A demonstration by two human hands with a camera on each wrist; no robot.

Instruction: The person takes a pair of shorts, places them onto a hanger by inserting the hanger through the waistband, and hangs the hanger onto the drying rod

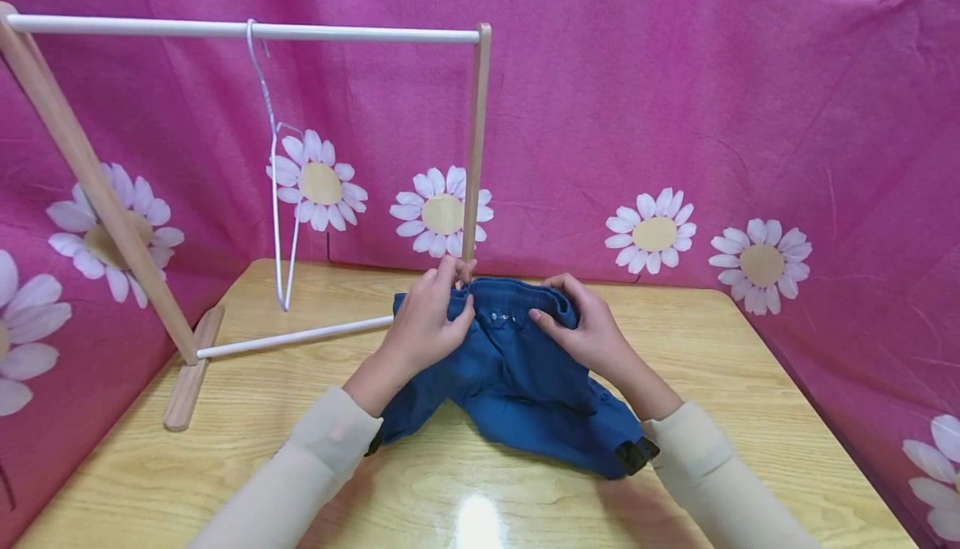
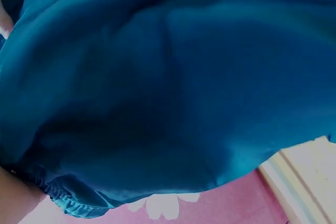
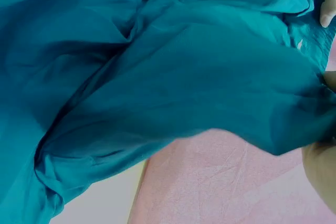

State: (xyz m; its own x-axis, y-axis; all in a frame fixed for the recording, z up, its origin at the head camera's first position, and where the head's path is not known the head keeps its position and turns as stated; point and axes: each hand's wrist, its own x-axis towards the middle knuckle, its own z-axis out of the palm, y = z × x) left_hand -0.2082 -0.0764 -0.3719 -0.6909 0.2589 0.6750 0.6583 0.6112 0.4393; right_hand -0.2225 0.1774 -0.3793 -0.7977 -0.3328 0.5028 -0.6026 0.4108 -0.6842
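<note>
A pair of blue pants [image 1: 517, 366] with an elastic waistband and dark cuffs is held up by the waist over the table. My left hand [image 1: 431, 316] grips the waistband on its left part, thumb on the near side. On the right end of the waistband, my right hand [image 1: 588, 324] pinches the cloth, thumb in front and fingers behind. Both legs hang down and spread apart toward me. Blue cloth [image 2: 173, 87] fills most of the left wrist view. In the right wrist view the pants [image 3: 199, 77] show folds, with fingers at the right edge.
A wooden rack with a white top bar [image 1: 360, 32] stands at the left on the wooden table [image 1: 712, 366]. From that bar hangs a white wire hanger [image 1: 276, 199]. Its lower white bar [image 1: 300, 336] runs behind the pants. Pink cloth with daisies [image 1: 585, 116] surrounds the table.
</note>
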